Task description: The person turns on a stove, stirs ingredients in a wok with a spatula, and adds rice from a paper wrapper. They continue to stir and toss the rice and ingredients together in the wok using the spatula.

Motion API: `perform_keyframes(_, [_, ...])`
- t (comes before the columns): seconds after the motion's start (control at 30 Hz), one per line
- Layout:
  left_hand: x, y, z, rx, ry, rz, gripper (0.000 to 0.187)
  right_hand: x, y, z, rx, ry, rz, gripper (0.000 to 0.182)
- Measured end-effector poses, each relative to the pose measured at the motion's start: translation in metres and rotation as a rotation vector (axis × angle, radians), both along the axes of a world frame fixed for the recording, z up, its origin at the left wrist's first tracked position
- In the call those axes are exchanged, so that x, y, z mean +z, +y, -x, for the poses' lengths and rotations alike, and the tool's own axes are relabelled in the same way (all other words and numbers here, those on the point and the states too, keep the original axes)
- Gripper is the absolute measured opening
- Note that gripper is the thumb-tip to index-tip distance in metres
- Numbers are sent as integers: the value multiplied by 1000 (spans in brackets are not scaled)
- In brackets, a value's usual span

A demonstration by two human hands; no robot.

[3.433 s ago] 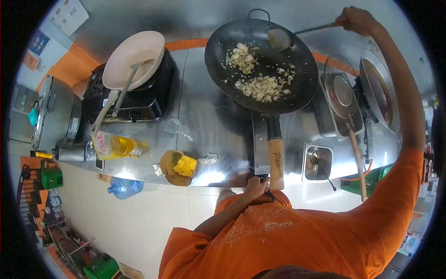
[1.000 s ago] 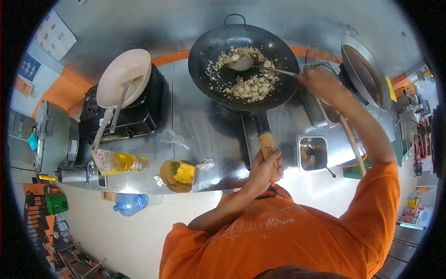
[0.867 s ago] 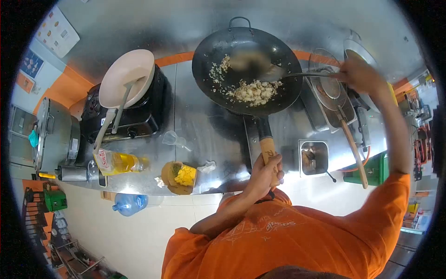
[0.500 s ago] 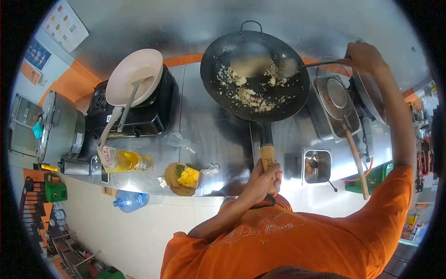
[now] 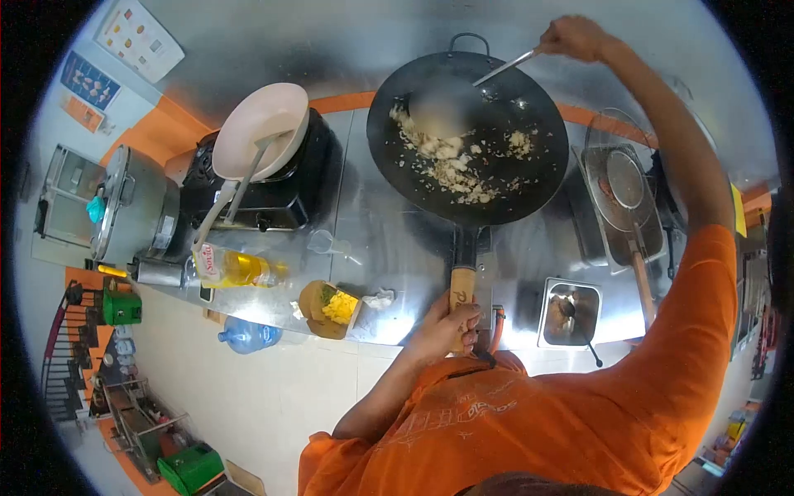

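Observation:
My left hand is wrapped round the wooden handle of a black wok. My right hand, raised beyond the wok's far right side, grips a metal ladle by its handle. The handle slants down to the left into the wok; the ladle's head is hidden in a blurred patch. Pale, finely chopped food lies scattered over the wok's middle and left side, with a small clump to the right.
A pale frying pan with a spatula rests on a black stove at left. Nearer stand an oil bottle and a paper box of yellow food. A strainer and a metal container are at right.
My right hand has swung left and up, carrying the ladle from the wok's right side toward its far middle. The food has shifted, with more gathered at left. My left hand keeps its hold.

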State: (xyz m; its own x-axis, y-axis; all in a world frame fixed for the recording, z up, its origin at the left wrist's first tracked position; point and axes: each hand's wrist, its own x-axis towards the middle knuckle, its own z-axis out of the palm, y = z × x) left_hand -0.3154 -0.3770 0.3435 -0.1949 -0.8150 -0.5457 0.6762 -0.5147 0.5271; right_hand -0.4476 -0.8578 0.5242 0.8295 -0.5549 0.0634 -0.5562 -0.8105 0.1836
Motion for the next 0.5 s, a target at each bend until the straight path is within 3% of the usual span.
perform_keyframes(0.1, [-3,-3,0,24,-27,-51,23,56,-11,-2,-76,329,246,39])
perform_keyframes(0.2, [2,-1,5,34,-24,-138,23,17,-13,-21,-12,249,174,40])
perform_keyframes(0.23, [6,-3,5,27,-46,-127,22,4,-10,-21,167,155,33,41])
perform_keyframes(0.27, [7,-4,4,22,-67,-119,22,8,-9,-15,171,151,30,41])
perform_keyframes(0.33, [5,-3,4,28,-63,-116,22,39,-10,4,148,339,177,44])
perform_keyframes(0.37, [4,-3,4,25,-60,-108,22,61,0,13,-34,432,183,48])
perform_keyframes(0.5, [-2,-5,10,19,-13,-160,20,-1,15,83,137,185,357,32])
